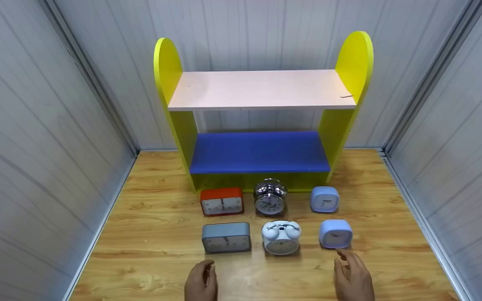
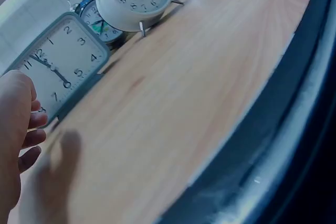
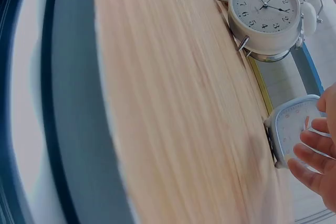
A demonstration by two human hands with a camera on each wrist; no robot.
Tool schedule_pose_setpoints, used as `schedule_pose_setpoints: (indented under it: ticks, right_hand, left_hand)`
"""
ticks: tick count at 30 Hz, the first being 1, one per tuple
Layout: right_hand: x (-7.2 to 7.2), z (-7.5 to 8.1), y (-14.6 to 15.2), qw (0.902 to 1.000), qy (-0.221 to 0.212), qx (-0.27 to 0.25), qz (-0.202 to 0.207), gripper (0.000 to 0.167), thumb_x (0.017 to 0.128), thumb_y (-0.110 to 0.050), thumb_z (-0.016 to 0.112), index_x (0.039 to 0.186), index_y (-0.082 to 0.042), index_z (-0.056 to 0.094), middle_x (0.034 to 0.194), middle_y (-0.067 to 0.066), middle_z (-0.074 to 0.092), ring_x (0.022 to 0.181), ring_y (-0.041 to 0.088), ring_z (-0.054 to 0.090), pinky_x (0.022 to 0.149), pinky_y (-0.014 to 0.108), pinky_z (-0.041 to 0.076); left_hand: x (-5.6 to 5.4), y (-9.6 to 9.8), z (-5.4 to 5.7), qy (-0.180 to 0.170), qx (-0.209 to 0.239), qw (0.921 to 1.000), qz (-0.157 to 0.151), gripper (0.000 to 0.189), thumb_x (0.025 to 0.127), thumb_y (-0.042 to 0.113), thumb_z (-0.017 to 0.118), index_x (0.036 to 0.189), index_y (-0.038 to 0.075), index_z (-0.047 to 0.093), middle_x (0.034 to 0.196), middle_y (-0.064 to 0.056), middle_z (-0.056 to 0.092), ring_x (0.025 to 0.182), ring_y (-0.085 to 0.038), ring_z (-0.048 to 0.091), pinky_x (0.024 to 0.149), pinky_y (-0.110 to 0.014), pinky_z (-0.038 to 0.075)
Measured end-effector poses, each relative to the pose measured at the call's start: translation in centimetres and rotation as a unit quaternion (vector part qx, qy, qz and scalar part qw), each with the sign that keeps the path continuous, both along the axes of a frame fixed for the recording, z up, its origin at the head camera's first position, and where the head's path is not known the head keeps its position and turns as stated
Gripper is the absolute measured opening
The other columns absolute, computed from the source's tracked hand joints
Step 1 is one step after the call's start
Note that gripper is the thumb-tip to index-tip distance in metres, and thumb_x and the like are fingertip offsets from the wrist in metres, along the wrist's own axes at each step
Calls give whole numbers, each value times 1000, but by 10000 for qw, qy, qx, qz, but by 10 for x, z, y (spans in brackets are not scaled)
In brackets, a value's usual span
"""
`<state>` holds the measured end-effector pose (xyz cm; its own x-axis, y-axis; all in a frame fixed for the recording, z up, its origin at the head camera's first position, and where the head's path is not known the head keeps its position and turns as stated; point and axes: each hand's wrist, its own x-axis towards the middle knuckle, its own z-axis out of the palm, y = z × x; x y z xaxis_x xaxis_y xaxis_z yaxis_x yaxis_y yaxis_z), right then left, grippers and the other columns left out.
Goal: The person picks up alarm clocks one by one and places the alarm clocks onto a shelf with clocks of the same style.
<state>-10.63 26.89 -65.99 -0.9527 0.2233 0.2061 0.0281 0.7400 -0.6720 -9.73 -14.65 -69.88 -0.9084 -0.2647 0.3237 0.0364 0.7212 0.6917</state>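
Observation:
My left hand (image 1: 201,281) is in front of the grey-blue rectangular clock (image 1: 226,237), its fingers loosely bent and holding nothing. In the left wrist view that clock's white dial (image 2: 63,61) faces the hand. My right hand (image 1: 353,276) is just in front of the nearer light-blue square clock (image 1: 335,234), fingers relaxed, nothing held. The right wrist view has its fingers overlapping that clock's face (image 3: 294,124). A white twin-bell alarm clock (image 1: 281,237) stands between the two. Behind them are a red rectangular clock (image 1: 221,201), a silver twin-bell clock (image 1: 270,196) and another light-blue square clock (image 1: 324,199).
A small shelf unit stands behind the clocks, with yellow side panels (image 1: 356,62), a pale pink upper shelf (image 1: 262,88) and a blue lower shelf (image 1: 260,152). A dark cord end lies on the upper shelf. White ribbed walls (image 1: 36,138) enclose the wooden tabletop (image 1: 140,251).

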Motion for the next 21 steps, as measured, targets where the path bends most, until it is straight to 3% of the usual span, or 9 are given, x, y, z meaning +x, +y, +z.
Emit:
schedule_pose_setpoints:
  ticks: [4, 10, 16, 21]
  right_hand:
    - [-1, 0, -2, 9999, -39, -50, 84, 25, 102, -11, 69, 126, -5, 72, 115, 7, 71, 105, 24, 66, 84, 47, 58]
    - [-3, -1, -4, 9997, 122, -46, 206, 23, 101, -8, 70, 123, -3, 73, 111, 8, 71, 102, 25, 67, 81, 46, 59]
    - [-7, -1, -8, 9984, 412, -80, 387, 23, 98, -8, 75, 121, -3, 74, 110, 8, 72, 101, 25, 68, 79, 38, 60]
    - [-15, 5, -14, 9957, 427, -372, 728, 30, 97, -10, 78, 126, -4, 72, 115, 9, 72, 107, 28, 69, 84, 41, 60]
  left_hand:
    - [4, 1, -6, -185, 29, 9998, 39, 10, 97, 9, 75, 103, 16, 74, 81, 14, 55, 73, -2, 48, 63, -25, 46]
    - [4, 3, -12, 169, 83, 9998, -7, 11, 95, 7, 76, 100, 17, 75, 82, 16, 58, 74, -3, 48, 63, -26, 46]
    - [5, 3, -14, 211, 84, 9997, -27, 11, 94, 8, 76, 99, 18, 75, 83, 17, 60, 74, -2, 48, 65, -27, 47]
    - [5, 2, -14, 284, 61, 9996, -64, 12, 95, 9, 77, 99, 19, 75, 86, 16, 65, 76, -3, 50, 67, -29, 48]
